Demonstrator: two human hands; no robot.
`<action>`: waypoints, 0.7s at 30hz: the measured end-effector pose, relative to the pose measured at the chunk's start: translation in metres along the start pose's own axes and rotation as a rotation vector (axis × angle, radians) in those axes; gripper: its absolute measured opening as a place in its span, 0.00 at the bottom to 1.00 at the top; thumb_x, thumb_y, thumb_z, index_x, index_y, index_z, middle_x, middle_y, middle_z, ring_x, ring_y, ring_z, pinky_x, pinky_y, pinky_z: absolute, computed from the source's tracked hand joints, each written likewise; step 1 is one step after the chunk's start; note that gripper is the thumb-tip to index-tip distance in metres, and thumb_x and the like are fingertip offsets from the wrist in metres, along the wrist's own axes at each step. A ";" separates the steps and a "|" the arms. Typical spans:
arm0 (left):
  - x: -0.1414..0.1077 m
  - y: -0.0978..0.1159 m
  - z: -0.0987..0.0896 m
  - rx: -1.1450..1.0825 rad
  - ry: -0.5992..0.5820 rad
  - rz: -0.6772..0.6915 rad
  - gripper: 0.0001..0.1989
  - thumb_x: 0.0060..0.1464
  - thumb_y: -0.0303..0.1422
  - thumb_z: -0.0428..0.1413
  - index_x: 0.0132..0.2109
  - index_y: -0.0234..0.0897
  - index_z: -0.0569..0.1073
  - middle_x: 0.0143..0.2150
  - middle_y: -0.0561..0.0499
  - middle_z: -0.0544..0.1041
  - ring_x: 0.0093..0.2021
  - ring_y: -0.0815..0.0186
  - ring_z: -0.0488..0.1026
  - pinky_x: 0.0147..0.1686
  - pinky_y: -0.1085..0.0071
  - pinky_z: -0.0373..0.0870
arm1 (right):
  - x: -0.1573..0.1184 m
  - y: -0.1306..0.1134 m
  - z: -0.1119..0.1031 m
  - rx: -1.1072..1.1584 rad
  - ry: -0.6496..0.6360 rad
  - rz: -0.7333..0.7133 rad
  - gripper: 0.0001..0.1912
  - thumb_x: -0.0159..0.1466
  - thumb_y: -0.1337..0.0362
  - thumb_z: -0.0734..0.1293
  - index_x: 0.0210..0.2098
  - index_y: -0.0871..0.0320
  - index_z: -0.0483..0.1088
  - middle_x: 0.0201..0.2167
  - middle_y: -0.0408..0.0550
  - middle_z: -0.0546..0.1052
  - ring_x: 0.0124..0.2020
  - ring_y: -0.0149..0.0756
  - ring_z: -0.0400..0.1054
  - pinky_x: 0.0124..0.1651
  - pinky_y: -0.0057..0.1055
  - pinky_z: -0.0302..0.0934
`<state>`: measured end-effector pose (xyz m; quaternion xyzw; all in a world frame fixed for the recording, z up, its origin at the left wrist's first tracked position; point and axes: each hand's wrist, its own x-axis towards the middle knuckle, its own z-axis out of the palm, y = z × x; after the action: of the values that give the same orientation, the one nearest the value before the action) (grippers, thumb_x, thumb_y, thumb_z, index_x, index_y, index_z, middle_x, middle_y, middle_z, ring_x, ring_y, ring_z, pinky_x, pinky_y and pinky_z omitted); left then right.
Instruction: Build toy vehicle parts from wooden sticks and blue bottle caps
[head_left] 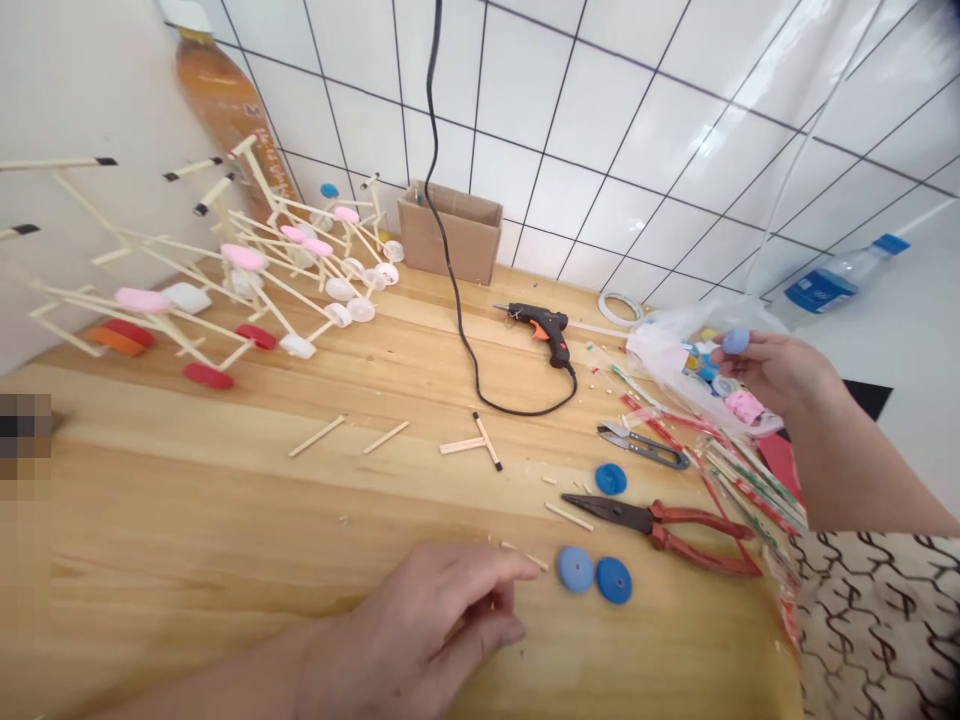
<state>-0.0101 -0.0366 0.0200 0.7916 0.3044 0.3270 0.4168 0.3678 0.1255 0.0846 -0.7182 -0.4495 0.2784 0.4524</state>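
Note:
My left hand (442, 630) rests low over the table with thumb and forefinger apart and nothing between them; its forefinger tip is by a thin stick (525, 555). Just right of it lie a light blue cap (575, 568) and a darker blue cap (614, 580). Another blue cap (610, 479) is above them. At the right, my right hand (772, 365) pinches a pale blue cap (736, 341) above a plastic bag (660, 345) of coloured caps. A T-shaped stick piece (480, 443) and two loose sticks lie at the middle.
Pliers (660, 520) and snips (643, 444) lie at the right beside wrapped sticks (750, 475). A glue gun (544, 328) with a black cord, a cardboard box (450, 232), a tape roll (620, 308), bottles and several stick models (240, 260) stand further back.

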 end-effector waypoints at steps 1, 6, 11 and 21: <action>0.000 -0.002 0.002 0.014 0.020 0.004 0.14 0.56 0.25 0.51 0.49 0.41 0.67 0.33 0.55 0.77 0.33 0.72 0.74 0.38 0.79 0.69 | -0.016 -0.007 0.002 0.032 -0.066 0.028 0.12 0.62 0.77 0.58 0.26 0.67 0.71 0.17 0.47 0.69 0.19 0.27 0.62 0.27 0.30 0.56; 0.001 -0.003 0.006 -0.021 0.094 0.005 0.12 0.57 0.24 0.50 0.48 0.38 0.68 0.33 0.53 0.76 0.32 0.72 0.73 0.36 0.79 0.69 | -0.117 -0.026 0.025 0.205 -0.410 0.118 0.08 0.56 0.68 0.64 0.24 0.63 0.73 0.13 0.46 0.68 0.18 0.29 0.61 0.25 0.30 0.52; -0.001 0.001 0.005 -0.106 0.160 0.046 0.15 0.56 0.32 0.54 0.51 0.37 0.66 0.38 0.50 0.74 0.30 0.72 0.70 0.34 0.74 0.71 | -0.209 -0.019 0.063 0.374 -0.776 0.277 0.07 0.53 0.62 0.68 0.28 0.60 0.72 0.15 0.44 0.71 0.19 0.29 0.60 0.26 0.28 0.52; 0.001 0.000 0.006 -0.075 0.145 0.251 0.16 0.50 0.35 0.61 0.46 0.35 0.70 0.38 0.46 0.74 0.36 0.66 0.71 0.36 0.71 0.71 | -0.267 -0.002 0.115 0.552 -0.828 0.352 0.04 0.53 0.66 0.68 0.26 0.61 0.71 0.20 0.41 0.70 0.19 0.25 0.60 0.24 0.24 0.53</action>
<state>-0.0051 -0.0387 0.0180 0.7817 0.2198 0.4439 0.3790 0.1563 -0.0677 0.0346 -0.4668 -0.3731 0.7188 0.3554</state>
